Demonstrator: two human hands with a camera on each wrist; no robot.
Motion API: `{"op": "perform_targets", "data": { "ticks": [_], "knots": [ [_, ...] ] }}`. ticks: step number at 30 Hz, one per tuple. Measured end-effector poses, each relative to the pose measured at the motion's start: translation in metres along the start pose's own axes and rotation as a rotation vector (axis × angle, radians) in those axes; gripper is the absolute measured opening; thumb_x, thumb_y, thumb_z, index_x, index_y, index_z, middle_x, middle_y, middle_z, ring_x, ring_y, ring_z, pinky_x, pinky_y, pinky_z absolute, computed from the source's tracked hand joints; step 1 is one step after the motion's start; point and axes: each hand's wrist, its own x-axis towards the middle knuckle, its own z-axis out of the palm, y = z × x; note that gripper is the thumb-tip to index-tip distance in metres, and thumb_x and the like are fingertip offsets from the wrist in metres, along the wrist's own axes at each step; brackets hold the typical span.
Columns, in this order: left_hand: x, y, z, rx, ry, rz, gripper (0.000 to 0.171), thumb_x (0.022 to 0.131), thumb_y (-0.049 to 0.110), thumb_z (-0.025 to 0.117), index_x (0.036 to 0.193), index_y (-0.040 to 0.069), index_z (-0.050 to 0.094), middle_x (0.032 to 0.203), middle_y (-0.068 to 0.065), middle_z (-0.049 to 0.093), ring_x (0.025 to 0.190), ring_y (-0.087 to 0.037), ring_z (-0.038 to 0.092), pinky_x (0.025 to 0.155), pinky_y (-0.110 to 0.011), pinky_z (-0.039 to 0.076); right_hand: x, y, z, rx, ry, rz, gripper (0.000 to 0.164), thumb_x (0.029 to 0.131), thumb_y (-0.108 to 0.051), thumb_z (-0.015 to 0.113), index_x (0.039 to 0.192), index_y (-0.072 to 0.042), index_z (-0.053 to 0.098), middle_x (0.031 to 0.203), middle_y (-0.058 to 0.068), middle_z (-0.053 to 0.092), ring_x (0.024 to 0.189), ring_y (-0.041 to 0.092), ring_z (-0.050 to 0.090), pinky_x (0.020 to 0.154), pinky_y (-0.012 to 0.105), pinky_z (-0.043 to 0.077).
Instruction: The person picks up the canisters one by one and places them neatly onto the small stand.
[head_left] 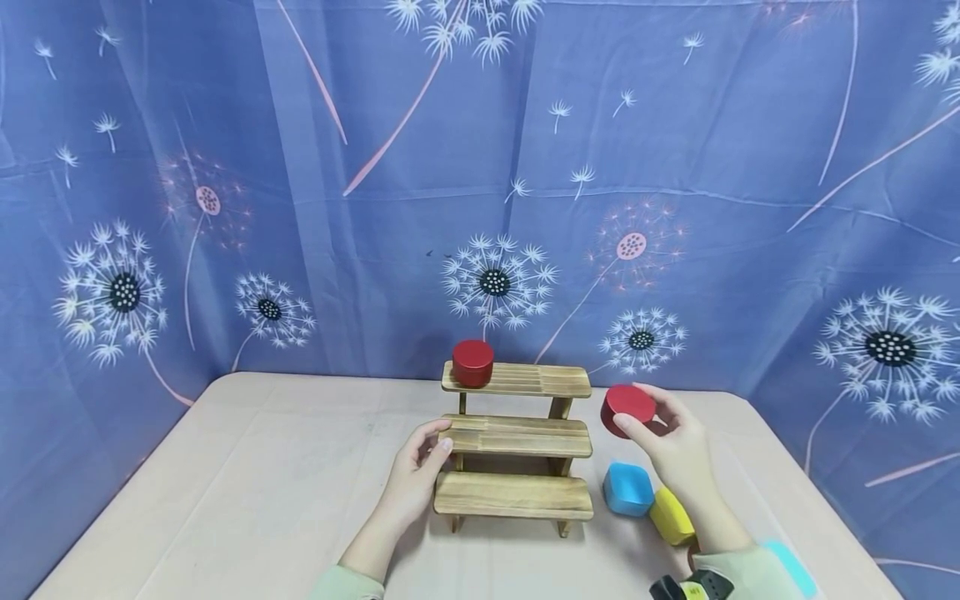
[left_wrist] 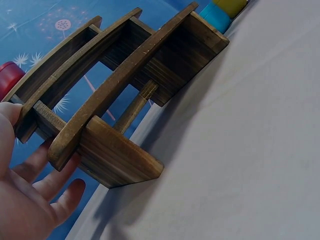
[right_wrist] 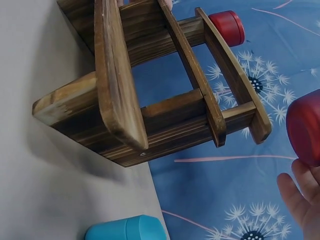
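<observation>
Head view: the right hand (head_left: pixel 681 447) pinches a round red metal-looking tin (head_left: pixel 630 403) aloft, just beside the three-tiered brown wooden stand (head_left: pixel 513 496), whose middle step (head_left: pixel 525 437) the left hand (head_left: pixel 414 472) grips, seemingly for steadiness.

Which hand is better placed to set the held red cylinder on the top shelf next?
Right, probably: the right hand grips the red cylinder near the top shelf, while the left hand holds the middle shelf.
</observation>
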Motion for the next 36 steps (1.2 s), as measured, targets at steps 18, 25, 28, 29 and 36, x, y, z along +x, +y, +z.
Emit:
{"op": "perform_targets", "data": {
  "ticks": [18,25,28,29,36],
  "knots": [
    [0.0,0.0,0.001,-0.005,-0.001,0.01,0.031,0.095,0.015,0.055,0.125,0.006,0.055,0.103,-0.008,0.053,0.09,-0.004,0.058,0.085,-0.02,0.049,0.008,-0.01,0.016,0.134,-0.055,-0.051,0.042,0.078,0.001,0.074,0.116,0.0,0.059,0.088,-0.02,0.064,0.069,0.002,0.062,0.064,0.015,0.052],
    [0.001,-0.001,0.0,-0.016,-0.005,-0.025,0.031,0.094,0.016,0.056,0.124,0.008,0.055,0.101,-0.006,0.052,0.089,-0.006,0.058,0.085,-0.021,0.049,0.013,-0.013,0.019,0.146,-0.09,-0.062,0.042,0.078,0.0,0.073,0.118,0.001,0.058,0.091,-0.02,0.064,0.071,0.002,0.063,0.066,0.016,0.052],
    [0.002,-0.001,0.0,-0.011,-0.004,-0.025,0.031,0.094,0.016,0.056,0.124,0.008,0.055,0.102,-0.007,0.052,0.09,-0.007,0.058,0.085,-0.021,0.049,0.015,-0.015,0.021,0.153,-0.105,-0.072,0.043,0.078,0.001,0.073,0.119,0.001,0.058,0.093,-0.02,0.064,0.073,0.001,0.062,0.067,0.016,0.053],
    [0.001,-0.001,0.0,-0.011,-0.004,-0.024,0.031,0.095,0.017,0.056,0.124,0.008,0.055,0.102,-0.007,0.053,0.09,-0.007,0.058,0.085,-0.021,0.049,0.016,-0.015,0.022,0.151,-0.108,-0.074,0.043,0.078,0.001,0.073,0.119,0.001,0.058,0.093,-0.02,0.064,0.074,0.001,0.062,0.067,0.016,0.053],
    [0.001,-0.002,0.0,-0.014,-0.001,-0.022,0.03,0.094,0.016,0.056,0.124,0.008,0.055,0.102,-0.006,0.053,0.089,-0.006,0.058,0.085,-0.021,0.049,0.022,-0.02,0.029,0.137,-0.13,-0.082,0.044,0.078,-0.003,0.074,0.12,0.0,0.059,0.094,-0.022,0.063,0.076,0.0,0.062,0.067,0.016,0.053]
  ]
}}
